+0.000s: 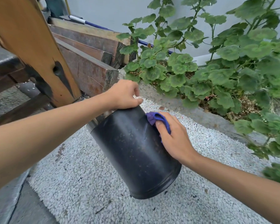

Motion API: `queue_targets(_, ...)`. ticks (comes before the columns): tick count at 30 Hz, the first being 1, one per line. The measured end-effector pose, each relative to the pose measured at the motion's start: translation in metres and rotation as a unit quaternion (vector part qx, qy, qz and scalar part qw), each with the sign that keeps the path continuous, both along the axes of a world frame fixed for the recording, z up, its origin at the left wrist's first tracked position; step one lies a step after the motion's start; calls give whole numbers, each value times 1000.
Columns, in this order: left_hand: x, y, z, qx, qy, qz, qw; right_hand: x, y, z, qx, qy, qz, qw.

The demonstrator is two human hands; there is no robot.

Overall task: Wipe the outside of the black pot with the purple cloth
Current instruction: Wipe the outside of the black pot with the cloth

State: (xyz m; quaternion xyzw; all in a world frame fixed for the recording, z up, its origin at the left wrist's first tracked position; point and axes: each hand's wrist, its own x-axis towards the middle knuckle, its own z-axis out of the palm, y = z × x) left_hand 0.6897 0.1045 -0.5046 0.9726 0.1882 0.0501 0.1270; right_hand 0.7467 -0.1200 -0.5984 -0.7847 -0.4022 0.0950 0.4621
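The black pot (132, 151) is tilted, its upper end far from me and its lower end near me above the gravel. Its dusty side faces me. My left hand (124, 94) grips the pot's far upper edge, fingers curled over it. My right hand (173, 136) presses the purple cloth (153, 118) against the pot's upper right side; the cloth bunches out past my thumb, and most of it is hidden under my palm.
White gravel (81, 175) covers the ground below the pot. Stacked wooden beams (87, 50) and a slanted wooden post (31, 46) stand at the left. A concrete planter edge (200, 117) with leafy green plants (224, 62) runs along the right.
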Motion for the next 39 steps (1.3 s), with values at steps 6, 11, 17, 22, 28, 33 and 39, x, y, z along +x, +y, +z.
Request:
queue_targets(6, -17, 6, 0, -150, 113, 30, 982, 14, 42, 36, 72, 100, -47, 991)
queue_targets(11, -46, 6, 0, -257, 49, 124, 957, -9, 71, 39, 49, 27, 85, 995)
queue_targets(17, -70, 28, -4, -339, 45, 101, 934, -38, 71, 24, -45, -84, 223, 970)
queue_targets(22, -68, 21, -8, -286, 51, 7, 957, -33, 53, 21, -73, -164, 262, 948)
queue_targets(28, -87, 12, -5, -84, 85, -105, 987, -39, 21, 8, -80, -274, 318, 904)
queue_targets(33, -97, 16, -9, -32, 83, -126, 988, -41, -3, -1, -78, -326, 334, 881)
queue_targets(39, -94, 10, -6, -95, 100, -87, 987, -43, -29, -10, -65, -329, 333, 881)
